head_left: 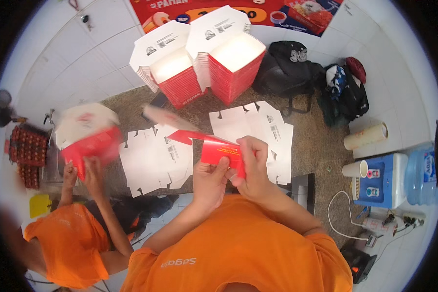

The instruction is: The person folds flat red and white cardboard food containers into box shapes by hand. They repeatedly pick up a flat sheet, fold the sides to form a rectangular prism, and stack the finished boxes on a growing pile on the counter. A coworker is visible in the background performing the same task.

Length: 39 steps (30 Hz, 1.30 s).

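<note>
Above the counter I hold a partly folded red and white cardboard food box [218,150] with both hands. My left hand [210,179] pinches its lower edge, the thumb lying on the red panel. My right hand [254,166] is wrapped around the right end, fingers bent over a corner. The box's white flap stretches away to the upper left and is smeared by motion. Flat white box blanks lie under and beside it, one pile [153,163] to the left and another pile [277,131] to the right.
Two tall nested stacks of folded boxes, a left stack [180,90] and a right stack [236,73], stand against the wall. A co-worker in orange [70,243] handles another box [95,148] at left. Black bags [287,73], a paper cup [355,169] and a blue water dispenser [382,180] are at right.
</note>
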Each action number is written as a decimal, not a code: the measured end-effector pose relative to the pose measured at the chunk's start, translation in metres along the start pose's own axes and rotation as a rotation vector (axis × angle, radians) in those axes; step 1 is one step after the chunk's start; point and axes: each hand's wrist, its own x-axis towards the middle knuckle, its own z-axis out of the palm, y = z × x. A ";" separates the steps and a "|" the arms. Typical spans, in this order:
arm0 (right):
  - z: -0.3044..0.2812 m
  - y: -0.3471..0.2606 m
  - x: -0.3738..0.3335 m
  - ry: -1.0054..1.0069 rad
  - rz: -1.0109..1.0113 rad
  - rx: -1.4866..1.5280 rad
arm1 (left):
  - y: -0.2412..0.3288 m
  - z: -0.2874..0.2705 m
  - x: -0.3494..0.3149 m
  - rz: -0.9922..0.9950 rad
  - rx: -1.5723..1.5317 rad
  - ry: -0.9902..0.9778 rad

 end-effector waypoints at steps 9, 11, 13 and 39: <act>0.023 -0.006 0.017 -0.104 0.028 -0.409 | -0.005 -0.028 -0.016 0.045 -0.119 0.059; 0.033 -0.011 0.011 -0.150 0.059 -0.357 | 0.001 -0.029 -0.018 0.089 -0.049 0.087; 0.043 -0.017 0.010 -0.222 0.097 -0.185 | 0.015 -0.022 -0.019 0.177 0.176 0.187; 0.032 -0.009 0.008 -0.533 0.033 -0.055 | 0.037 -0.096 -0.068 0.800 1.516 0.477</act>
